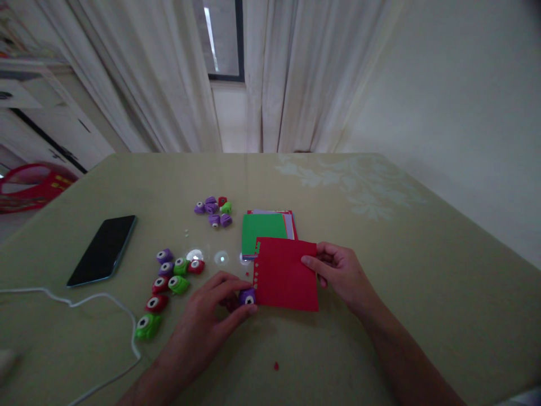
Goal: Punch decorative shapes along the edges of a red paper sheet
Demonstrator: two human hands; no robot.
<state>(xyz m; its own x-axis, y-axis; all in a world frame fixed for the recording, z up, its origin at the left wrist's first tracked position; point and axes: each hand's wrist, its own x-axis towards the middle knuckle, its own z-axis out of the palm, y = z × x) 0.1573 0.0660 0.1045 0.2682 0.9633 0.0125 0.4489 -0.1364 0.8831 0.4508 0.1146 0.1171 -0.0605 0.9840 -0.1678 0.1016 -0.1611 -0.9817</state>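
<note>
Near the table's front edge, head view: a red paper sheet lies flat, a row of small punched holes along its left edge. Left hand, fingers curled and pressed together around a purple paper punch, sets it against the sheet's corner at 7 o'clock. Right hand, thumb and fingers pinching the sheet's right edge at 3 o'clock.

At 12 o'clock from the sheet, touching it: stack of coloured paper, green on top. At 9 o'clock from the left hand: cluster of green, red and purple punches. Further back, at 11 o'clock: smaller group of punches. Far left, at 10 o'clock: dark smartphone, face up; white cable trailing before it. Red paper scrap at 6 o'clock, well apart from the sheet.
</note>
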